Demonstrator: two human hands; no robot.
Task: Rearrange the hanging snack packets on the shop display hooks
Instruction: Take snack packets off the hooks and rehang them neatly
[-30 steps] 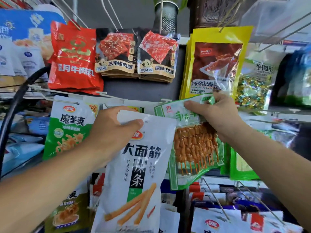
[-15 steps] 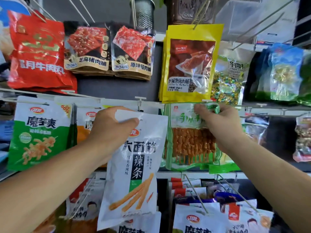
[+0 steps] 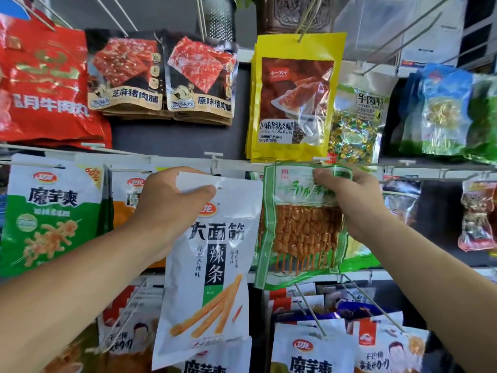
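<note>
Head view, facing a shop display of snack packets on wire hooks. Left hand (image 3: 172, 208) is raised in front of the middle row and pinches the top edge of a white packet (image 3: 212, 270), thumb across the front near the top and fingers behind; the packet hangs straight down from that grip, its lower part overlapping the packets of the row below. Cannot tell whether its top is on a hook or only held. Right hand (image 3: 352, 200) grips the upper right corner of a green packet (image 3: 298, 224) with a clear window showing orange skewers; fingertips curl over the top edge, which sits level with the middle rail (image 3: 419, 168), just under the yellow packet (image 3: 293, 98). The green packet is just beside the white one, right of it, edges nearly touching. More green packets show behind it. Upper row, left to right: red packet (image 3: 45, 84), two dark packets (image 3: 161, 74) with red meat pictures, the yellow packet on a hook, a clear bag of wrapped sweets (image 3: 355, 122), blue-green bags (image 3: 451, 111) at far right. Middle row left: green-and-white packet (image 3: 51, 211) hanging beside the left forearm, an orange-fronted one partly hidden behind the left hand. Bottom row: white packets (image 3: 312, 351) on long wire hooks (image 3: 309, 305) angled toward the camera. Both forearms are bare.
</note>
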